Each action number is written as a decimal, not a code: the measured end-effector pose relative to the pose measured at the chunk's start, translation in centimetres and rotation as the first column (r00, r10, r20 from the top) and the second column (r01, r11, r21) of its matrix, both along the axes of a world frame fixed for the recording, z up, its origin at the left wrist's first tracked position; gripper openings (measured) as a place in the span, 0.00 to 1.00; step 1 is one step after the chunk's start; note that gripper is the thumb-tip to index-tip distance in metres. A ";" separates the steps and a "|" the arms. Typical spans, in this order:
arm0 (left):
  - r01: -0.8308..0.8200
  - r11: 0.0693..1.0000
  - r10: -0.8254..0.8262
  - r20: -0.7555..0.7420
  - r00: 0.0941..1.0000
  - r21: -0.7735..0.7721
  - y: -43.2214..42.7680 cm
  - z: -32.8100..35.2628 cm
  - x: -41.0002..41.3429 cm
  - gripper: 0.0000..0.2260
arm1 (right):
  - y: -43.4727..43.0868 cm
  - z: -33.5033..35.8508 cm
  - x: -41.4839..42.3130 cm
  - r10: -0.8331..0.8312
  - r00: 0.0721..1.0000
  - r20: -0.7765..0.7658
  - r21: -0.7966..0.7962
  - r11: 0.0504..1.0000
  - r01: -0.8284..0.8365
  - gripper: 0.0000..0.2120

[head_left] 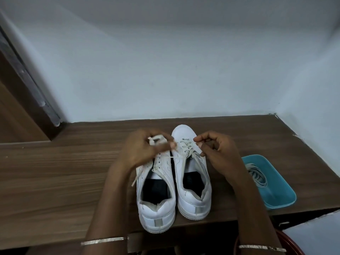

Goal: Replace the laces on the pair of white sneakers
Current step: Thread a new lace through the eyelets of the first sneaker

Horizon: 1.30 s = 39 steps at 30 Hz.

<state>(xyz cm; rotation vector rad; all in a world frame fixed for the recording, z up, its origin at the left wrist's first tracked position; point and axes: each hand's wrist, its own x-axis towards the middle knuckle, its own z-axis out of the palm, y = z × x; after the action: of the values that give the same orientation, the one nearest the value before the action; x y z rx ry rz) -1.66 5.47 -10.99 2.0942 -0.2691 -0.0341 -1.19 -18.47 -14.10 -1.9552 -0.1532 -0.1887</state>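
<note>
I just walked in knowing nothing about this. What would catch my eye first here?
Two white shoes, the left sneaker and right sneaker, stand side by side on the wooden table, toes pointing away. Above them the left hand grips a bunched lace while the right hand pinches a lace end. At the right, a teal tray holds more laces.

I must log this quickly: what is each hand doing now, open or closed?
Left hand: closed, gripping the left sneaker's lace.
Right hand: closed, apparently pinching the right sneaker's lace.
</note>
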 end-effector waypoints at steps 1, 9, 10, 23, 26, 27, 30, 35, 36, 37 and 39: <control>0.062 0.988 -0.059 -0.030 0.998 0.138 -0.4 -0.3 0.1 0.08 | 0.0 0.1 0.0 0.002 1.000 0.002 0.004 1.000 -0.002 0.09; 0.140 0.962 -0.123 -0.083 0.989 0.236 -1.0 -1.4 0.8 0.11 | -0.8 0.3 -0.2 -0.005 0.999 -0.040 -0.020 1.000 0.004 0.07; 0.145 0.974 -0.137 -0.057 0.989 0.174 -0.9 -1.5 0.7 0.06 | -1.0 0.4 -0.3 0.001 0.999 -0.054 -0.022 1.000 -0.003 0.06; -0.139 0.671 -0.100 -0.274 0.956 -0.729 -2.8 0.1 0.5 0.14 | -1.0 0.6 -1.1 0.155 0.941 -0.302 -0.047 0.983 -0.177 0.22; -0.162 0.544 -0.178 -0.301 0.937 -0.824 -3.5 0.4 0.3 0.13 | -0.8 0.7 -1.1 0.170 0.941 -0.291 -0.048 0.980 -0.192 0.20; -0.169 0.504 -0.206 -0.307 0.929 -0.847 -3.8 0.5 0.2 0.13 | -0.8 0.8 -1.1 0.173 0.942 -0.286 -0.049 0.980 -0.195 0.19; -0.232 0.422 -0.216 -0.346 0.913 -0.876 -4.2 0.5 0.3 0.14 | -0.7 1.0 -1.2 0.181 0.949 -0.257 -0.055 0.978 -0.202 0.18; -0.333 0.356 -0.181 -0.414 0.892 -0.873 -3.9 -0.1 0.9 0.15 | -0.6 1.0 -1.1 0.241 0.945 -0.222 -0.020 0.968 -0.252 0.17; -0.338 0.360 -0.170 -0.418 0.892 -0.869 -3.8 0.0 0.9 0.15 | -0.5 0.9 -1.1 0.254 0.943 -0.215 -0.032 0.963 -0.267 0.15; -0.345 0.359 -0.162 -0.422 0.892 -0.867 -3.7 0.1 0.9 0.14 | -0.5 0.9 -1.0 0.264 0.942 -0.208 -0.041 0.960 -0.278 0.14; -0.364 0.358 -0.151 -0.438 0.886 -0.860 -3.5 0.2 0.9 0.14 | -0.5 0.8 -1.0 0.268 0.943 -0.199 -0.056 0.957 -0.284 0.13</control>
<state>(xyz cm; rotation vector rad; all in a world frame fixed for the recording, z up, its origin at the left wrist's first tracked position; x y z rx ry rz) -0.73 2.01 -10.79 0.8487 0.1555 -0.2340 -2.14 -18.94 -13.30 -1.9981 -0.3118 0.1913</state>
